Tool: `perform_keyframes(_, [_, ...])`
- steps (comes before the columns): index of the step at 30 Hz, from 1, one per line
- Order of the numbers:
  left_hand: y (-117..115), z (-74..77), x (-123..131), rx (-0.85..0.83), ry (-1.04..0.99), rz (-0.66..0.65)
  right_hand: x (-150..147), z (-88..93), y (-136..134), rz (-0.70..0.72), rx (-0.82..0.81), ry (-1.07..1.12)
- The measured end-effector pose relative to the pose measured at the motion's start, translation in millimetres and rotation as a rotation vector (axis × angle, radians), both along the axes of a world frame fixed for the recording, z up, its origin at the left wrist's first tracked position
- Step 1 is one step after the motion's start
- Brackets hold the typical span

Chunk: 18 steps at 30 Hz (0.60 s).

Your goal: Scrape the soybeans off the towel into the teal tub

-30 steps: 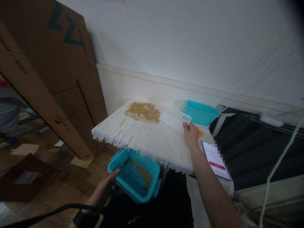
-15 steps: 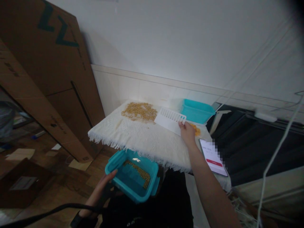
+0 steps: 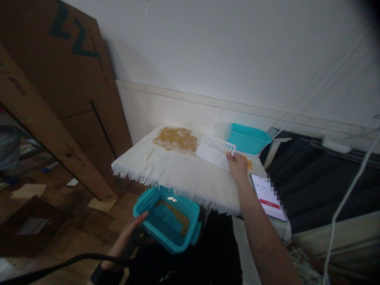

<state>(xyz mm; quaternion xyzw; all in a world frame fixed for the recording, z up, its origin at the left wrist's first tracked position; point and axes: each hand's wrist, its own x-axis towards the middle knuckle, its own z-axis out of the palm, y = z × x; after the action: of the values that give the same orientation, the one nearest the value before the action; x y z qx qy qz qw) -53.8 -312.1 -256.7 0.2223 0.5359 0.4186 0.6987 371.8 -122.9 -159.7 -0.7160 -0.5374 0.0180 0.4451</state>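
My left hand (image 3: 132, 229) grips the left side of a teal plastic container (image 3: 194, 215), its thumb over the rim. The container is held below the table's front edge, and some soybeans (image 3: 175, 213) lie along its bottom. My right hand (image 3: 238, 165) is closed on the right end of a flat white slotted plastic board (image 3: 212, 154), whose slots run along the far edge. Just left of the board, a spread of soybeans (image 3: 175, 138) lies on the white fringed cloth (image 3: 172, 174). The fingers under the container are hidden.
A second teal container (image 3: 249, 138) stands at the table's back right. Something orange (image 3: 248, 162) lies partly behind my right hand. A phone (image 3: 268, 196) rests near the right edge. Tall cardboard boxes (image 3: 80, 99) stand at the left; a white cable (image 3: 341, 209) hangs at right.
The whole view has shifted slightly. Both hands keep their holds on the container and the slotted board, and the soybeans look the same.
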Motion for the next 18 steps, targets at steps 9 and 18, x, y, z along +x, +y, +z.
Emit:
perform_keyframes(9, [1.4, -1.0, 0.3, 0.0, -0.015, 0.023, 4.7, 0.7, 0.1, -0.006, 0.012, 0.019])
perform_keyframes(18, [0.0, 0.3, 0.9, 0.003, 0.004, 0.008, -0.7, -0.4, -1.9, 0.013, 0.04, 0.065])
